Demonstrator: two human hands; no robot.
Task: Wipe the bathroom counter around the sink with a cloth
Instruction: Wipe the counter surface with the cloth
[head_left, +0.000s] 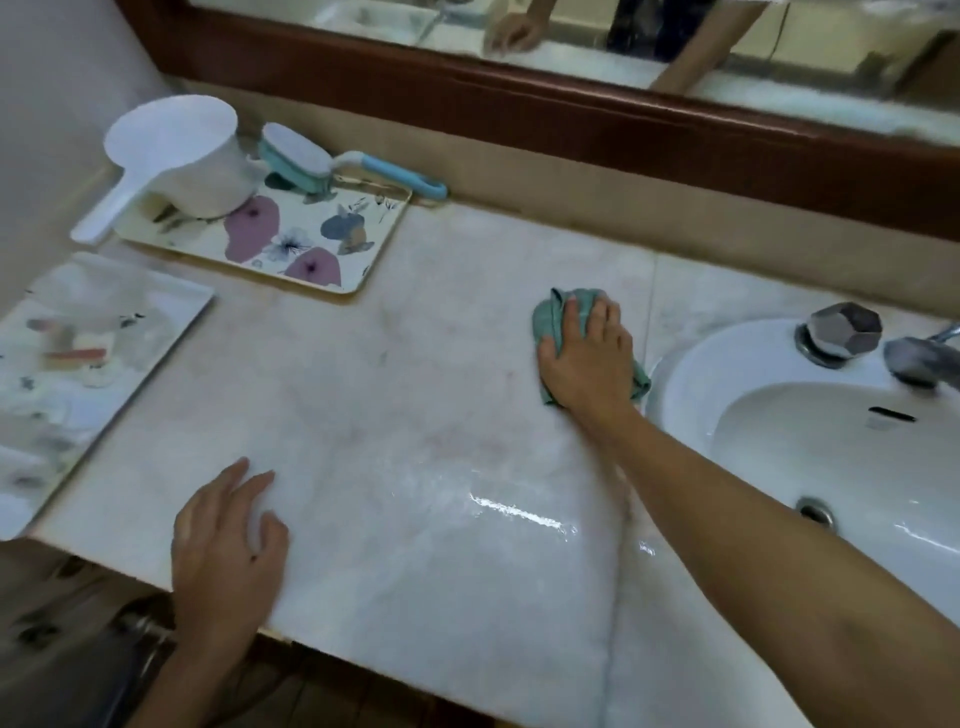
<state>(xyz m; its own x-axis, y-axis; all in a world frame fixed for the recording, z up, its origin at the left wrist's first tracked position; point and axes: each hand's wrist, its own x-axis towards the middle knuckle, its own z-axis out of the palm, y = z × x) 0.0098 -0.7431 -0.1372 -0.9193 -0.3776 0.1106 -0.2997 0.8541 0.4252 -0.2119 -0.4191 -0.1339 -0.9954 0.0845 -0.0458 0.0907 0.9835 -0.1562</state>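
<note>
A pale marble counter (395, 395) runs from the left wall to a white sink (769, 415) at the right. A crumpled teal cloth (551, 317) lies on the counter just left of the sink rim. My right hand (587, 358) presses flat on the cloth, fingers stretched toward the back wall. Near the counter's front edge, my left hand (228, 540) rests on the bare marble with relaxed fingers and holds nothing. A wet sheen (519, 512) shows on the marble between my two arms.
A floral tray (332, 244) at the back left carries a white scoop cup (182, 156) and a teal scrub brush (306, 161). A second tray (171, 312) with small items sits at the far left. A metal tap knob (844, 332) and spout (919, 358) stand behind the sink. A wood-framed mirror (571, 98) lines the back wall.
</note>
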